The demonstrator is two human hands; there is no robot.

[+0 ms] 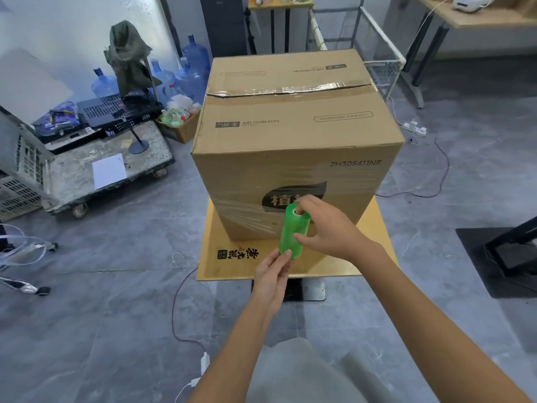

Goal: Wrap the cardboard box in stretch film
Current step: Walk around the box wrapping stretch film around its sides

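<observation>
Nearest, the left hand (273,274) holds the lower end of the green film roll (293,231), its fingers (284,256) closed on the rim. Above them the roll stands nearly upright, its long axis vertical. The right hand (325,225) grips the top, one finger in the core, thumb on the side. Just beyond both sets of fingers stands the cardboard box (290,135) on a cardboard sheet (232,257), with stretch film (241,205) banding its lower half. The right hand is nearer the box, so the roll should probably travel sideways round a corner.
</observation>
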